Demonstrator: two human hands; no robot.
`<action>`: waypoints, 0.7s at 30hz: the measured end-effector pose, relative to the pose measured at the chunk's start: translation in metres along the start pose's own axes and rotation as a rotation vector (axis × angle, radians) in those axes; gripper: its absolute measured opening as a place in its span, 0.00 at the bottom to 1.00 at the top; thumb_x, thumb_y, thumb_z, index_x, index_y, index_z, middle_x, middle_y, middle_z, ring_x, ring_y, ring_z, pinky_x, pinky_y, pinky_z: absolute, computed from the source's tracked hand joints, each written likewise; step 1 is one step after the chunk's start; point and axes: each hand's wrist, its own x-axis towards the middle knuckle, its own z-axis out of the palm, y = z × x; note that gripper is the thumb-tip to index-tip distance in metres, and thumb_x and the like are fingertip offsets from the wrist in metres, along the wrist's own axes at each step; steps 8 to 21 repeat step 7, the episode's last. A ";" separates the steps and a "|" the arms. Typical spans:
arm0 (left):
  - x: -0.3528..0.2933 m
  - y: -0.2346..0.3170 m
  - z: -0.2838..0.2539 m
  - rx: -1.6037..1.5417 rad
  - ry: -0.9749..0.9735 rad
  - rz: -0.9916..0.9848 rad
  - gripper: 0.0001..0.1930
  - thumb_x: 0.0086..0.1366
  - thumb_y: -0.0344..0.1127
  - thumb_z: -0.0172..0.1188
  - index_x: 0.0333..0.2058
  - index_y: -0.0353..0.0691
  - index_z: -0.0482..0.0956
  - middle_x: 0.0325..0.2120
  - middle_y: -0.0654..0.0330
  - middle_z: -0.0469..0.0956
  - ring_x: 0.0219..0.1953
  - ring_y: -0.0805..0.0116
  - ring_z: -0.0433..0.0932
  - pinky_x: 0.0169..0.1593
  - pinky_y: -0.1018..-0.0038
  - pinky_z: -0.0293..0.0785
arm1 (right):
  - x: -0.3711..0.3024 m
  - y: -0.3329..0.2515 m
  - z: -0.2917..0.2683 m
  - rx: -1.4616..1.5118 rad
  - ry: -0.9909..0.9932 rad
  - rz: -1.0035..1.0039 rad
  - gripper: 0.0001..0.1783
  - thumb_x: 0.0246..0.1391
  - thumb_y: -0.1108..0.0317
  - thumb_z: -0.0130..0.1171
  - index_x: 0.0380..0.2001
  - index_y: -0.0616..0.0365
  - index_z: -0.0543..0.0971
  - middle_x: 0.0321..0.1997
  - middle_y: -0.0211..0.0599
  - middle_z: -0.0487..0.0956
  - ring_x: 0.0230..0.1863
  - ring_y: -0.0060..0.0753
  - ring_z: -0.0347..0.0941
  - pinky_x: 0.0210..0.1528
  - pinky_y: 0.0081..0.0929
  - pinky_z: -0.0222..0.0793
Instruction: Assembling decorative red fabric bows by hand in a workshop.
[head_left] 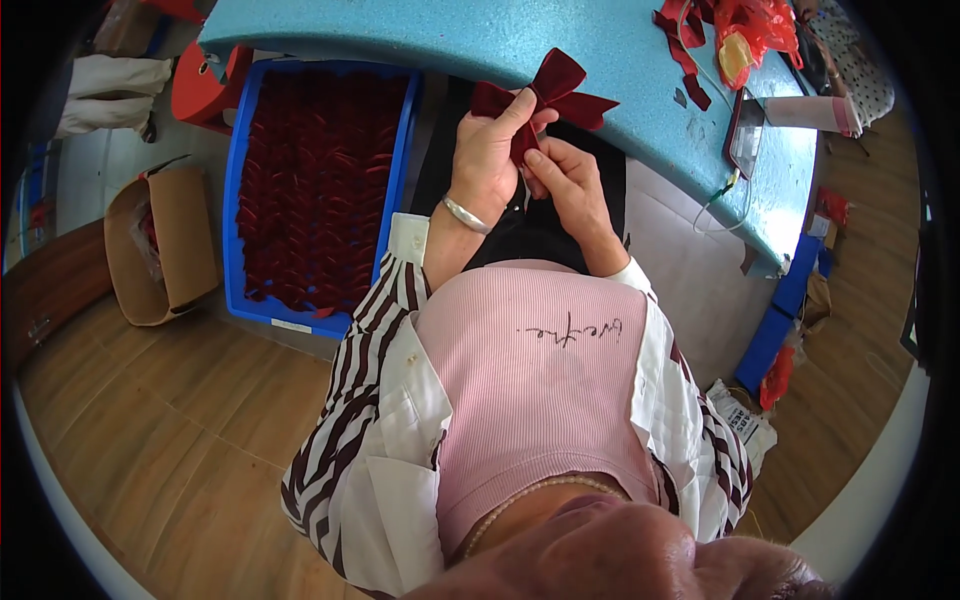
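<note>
Head view: my left hand [490,150] pinches the dark red bow [545,95] at its knot, thumb on top, fingers closed around it. My right hand [570,185] sits just beside, fingers closed on the bow's lower tail. The bow hangs over the near edge of the blue table [640,90]. To my left stands a blue crate [405,150] full of red bows.

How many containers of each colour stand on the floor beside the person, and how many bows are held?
Blue plastic crate full of dark red pieces: 1
Brown cardboard box: 1
Dark red velvet bow, held by left hand and right hand: 1
Total: 3
</note>
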 end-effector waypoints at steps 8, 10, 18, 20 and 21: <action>0.001 0.009 -0.003 0.076 -0.046 0.036 0.10 0.61 0.32 0.64 0.40 0.37 0.76 0.37 0.51 0.81 0.33 0.61 0.82 0.42 0.66 0.76 | -0.008 -0.001 -0.016 0.037 0.074 0.001 0.11 0.62 0.63 0.53 0.37 0.62 0.75 0.25 0.26 0.74 0.25 0.17 0.68 0.29 0.16 0.64; 0.001 0.009 -0.003 0.076 -0.046 0.036 0.10 0.61 0.32 0.64 0.40 0.37 0.76 0.37 0.51 0.81 0.33 0.61 0.82 0.42 0.66 0.76 | -0.008 -0.001 -0.016 0.037 0.074 0.001 0.11 0.62 0.63 0.53 0.37 0.62 0.75 0.25 0.26 0.74 0.25 0.17 0.68 0.29 0.16 0.64; 0.001 0.009 -0.003 0.076 -0.046 0.036 0.10 0.61 0.32 0.64 0.40 0.37 0.76 0.37 0.51 0.81 0.33 0.61 0.82 0.42 0.66 0.76 | -0.008 -0.001 -0.016 0.037 0.074 0.001 0.11 0.62 0.63 0.53 0.37 0.62 0.75 0.25 0.26 0.74 0.25 0.17 0.68 0.29 0.16 0.64; 0.001 0.009 -0.003 0.076 -0.046 0.036 0.10 0.61 0.32 0.64 0.40 0.37 0.76 0.37 0.51 0.81 0.33 0.61 0.82 0.42 0.66 0.76 | -0.008 -0.001 -0.016 0.037 0.074 0.001 0.11 0.62 0.63 0.53 0.37 0.62 0.75 0.25 0.26 0.74 0.25 0.17 0.68 0.29 0.16 0.64; 0.001 0.009 -0.003 0.076 -0.046 0.036 0.10 0.61 0.32 0.64 0.40 0.37 0.76 0.37 0.51 0.81 0.33 0.61 0.82 0.42 0.66 0.76 | -0.008 -0.001 -0.016 0.037 0.074 0.001 0.11 0.62 0.63 0.53 0.37 0.62 0.75 0.25 0.26 0.74 0.25 0.17 0.68 0.29 0.16 0.64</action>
